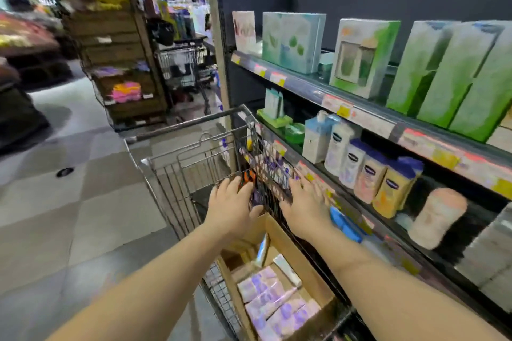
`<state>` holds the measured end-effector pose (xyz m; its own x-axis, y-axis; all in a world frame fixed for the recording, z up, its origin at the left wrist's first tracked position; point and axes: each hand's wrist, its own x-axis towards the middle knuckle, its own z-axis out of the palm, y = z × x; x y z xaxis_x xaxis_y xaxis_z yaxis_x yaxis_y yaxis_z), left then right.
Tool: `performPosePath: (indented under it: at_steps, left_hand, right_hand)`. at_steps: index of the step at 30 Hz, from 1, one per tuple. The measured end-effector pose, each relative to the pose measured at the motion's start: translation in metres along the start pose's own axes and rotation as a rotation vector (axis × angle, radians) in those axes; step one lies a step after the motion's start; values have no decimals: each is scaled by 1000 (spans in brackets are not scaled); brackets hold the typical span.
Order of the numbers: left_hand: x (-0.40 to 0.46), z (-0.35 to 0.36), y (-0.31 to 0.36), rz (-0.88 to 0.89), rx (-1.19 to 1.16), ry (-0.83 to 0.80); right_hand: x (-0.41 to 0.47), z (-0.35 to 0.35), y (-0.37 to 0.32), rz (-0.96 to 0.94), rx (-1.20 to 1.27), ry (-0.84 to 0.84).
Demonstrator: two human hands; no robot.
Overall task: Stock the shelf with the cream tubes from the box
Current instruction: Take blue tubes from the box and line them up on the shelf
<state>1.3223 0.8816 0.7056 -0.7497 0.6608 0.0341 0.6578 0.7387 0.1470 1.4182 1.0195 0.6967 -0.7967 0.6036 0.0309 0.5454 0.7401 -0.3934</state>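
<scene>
An open cardboard box (302, 266) sits in a wire shopping cart (177, 174) and holds several purple-and-white cream tube packs (277, 304). One loose white tube (286, 270) lies along the box's inner wall. My left hand (231, 203) reaches over the cart with fingers stretched out, touching purple and orange packs (253, 188) at the cart's right wall. My right hand (304, 203) is outside that wall, fingers straight, against the lower shelf's front edge (313, 174), where more purple packs (273, 167) show through the wires. The image is blurred.
The dark shelf unit (360, 108) on the right carries green and white boxes (448, 75) on top and lotion bottles (368, 171) below. A second cart (185, 63) and wooden display racks (116, 63) stand ahead down the tiled aisle.
</scene>
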Motion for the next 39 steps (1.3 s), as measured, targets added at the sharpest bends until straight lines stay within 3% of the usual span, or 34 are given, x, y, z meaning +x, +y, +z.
performPosePath:
  at_steps: [10,16,22,27,34,39]
  left_hand:
    - [103,109,-40,48,-73,-235]
    - [158,213,-59,167,-80,-436]
    - [184,322,-78,176,-99,-642]
    - [192,393,-87,60,-142,-786]
    - [187,459,-83,-187,-282,-786]
    - [186,466,-75,-258,-364,-760]
  right_hand:
    - [76,75,36,141,39,-146]
    - [95,154,63,334,111,-224]
    - [98,228,85,500,178,-306]
    - [83,289,108,623,171,-416]
    - [54,343,131,782,267,-439]
    - [52,352,131,829,303,-476]
